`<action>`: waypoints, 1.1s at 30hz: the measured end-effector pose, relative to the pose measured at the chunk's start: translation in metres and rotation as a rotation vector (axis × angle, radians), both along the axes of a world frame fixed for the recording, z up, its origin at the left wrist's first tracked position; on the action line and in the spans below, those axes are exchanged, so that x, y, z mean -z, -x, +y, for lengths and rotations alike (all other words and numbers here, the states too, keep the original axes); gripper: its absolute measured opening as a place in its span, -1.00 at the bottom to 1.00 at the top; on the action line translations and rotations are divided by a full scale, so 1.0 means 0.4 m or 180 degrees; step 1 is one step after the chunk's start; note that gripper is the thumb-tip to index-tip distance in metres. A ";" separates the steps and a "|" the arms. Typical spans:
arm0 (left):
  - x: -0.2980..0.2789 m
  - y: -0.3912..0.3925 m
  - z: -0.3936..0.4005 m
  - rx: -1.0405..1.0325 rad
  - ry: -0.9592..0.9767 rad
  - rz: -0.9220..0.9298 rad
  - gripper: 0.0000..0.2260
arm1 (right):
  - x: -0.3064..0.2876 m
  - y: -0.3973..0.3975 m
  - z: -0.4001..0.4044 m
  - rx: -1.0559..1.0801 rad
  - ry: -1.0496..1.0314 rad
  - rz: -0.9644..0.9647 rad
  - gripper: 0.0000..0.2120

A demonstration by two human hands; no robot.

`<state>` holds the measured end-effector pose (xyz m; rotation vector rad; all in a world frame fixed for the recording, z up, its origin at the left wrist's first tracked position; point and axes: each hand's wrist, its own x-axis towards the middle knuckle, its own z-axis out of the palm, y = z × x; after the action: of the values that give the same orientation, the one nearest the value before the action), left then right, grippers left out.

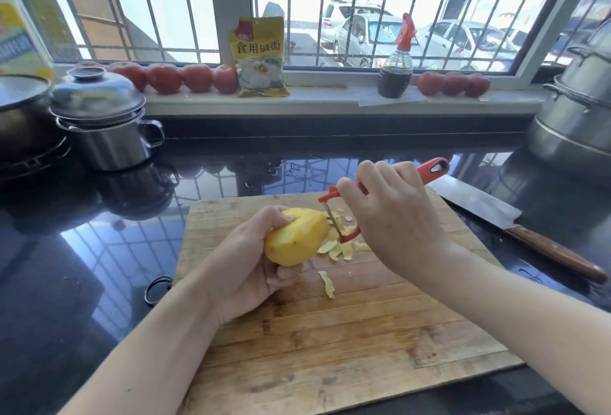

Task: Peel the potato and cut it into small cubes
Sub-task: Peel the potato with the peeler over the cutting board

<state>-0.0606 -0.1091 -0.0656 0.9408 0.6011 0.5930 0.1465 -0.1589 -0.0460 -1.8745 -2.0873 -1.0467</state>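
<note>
From the head view, the left hand (251, 269) is cupping the potato (297, 237) from below, fingers curled round it, holding it above the wooden cutting board (330, 348). Just right of the potato's end, the right hand (393, 216) is gripping a red peeler (344, 216), blade nearly touching the potato. Yellow peelings (340, 249) are lying on the board beneath. A cleaver (489, 213) is resting beside the board.

Beyond the fingers, a windowsill (330, 102) carries a row of tomatoes (165, 77), a yellow packet (261, 57), a dark sauce bottle (396, 74) and three more tomatoes (453, 84). Far left of the fingers on the glossy black bench (82, 249) stands a lidded steel pot (102, 123); far right, stacked steel steamers (575, 110).
</note>
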 end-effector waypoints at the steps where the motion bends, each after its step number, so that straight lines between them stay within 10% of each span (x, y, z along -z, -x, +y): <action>1: -0.001 0.000 -0.001 0.0024 0.0014 -0.0017 -0.74 | 0.002 -0.009 0.002 0.0208 0.0148 -0.0035 -0.69; 6: -0.001 0.003 0.003 -0.0071 0.0226 -0.0035 -0.65 | 0.001 -0.038 -0.015 0.0815 0.0903 -0.0208 -0.76; 12: -0.008 0.001 0.006 -0.0084 0.0656 -0.0148 -0.69 | -0.048 -0.008 -0.050 0.1186 0.1144 -0.0110 -0.25; 19: -0.002 -0.003 0.003 -0.0050 0.0655 0.0122 -0.71 | -0.049 0.052 -0.068 0.0571 0.0361 0.0085 -0.74; 26: -0.008 -0.011 -0.006 -0.0064 0.0311 0.0161 -0.71 | -0.032 0.153 -0.068 -0.0247 -0.0115 0.0084 -0.48; 33: -0.008 -0.013 -0.013 -0.0296 0.0189 0.0385 -0.74 | -0.022 0.131 -0.050 -0.0011 -0.0136 -0.0063 -0.62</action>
<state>-0.0553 -0.1142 -0.0624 0.9008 0.7700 0.6009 0.0940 -0.1791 -0.0373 -1.8473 -2.0610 -1.1045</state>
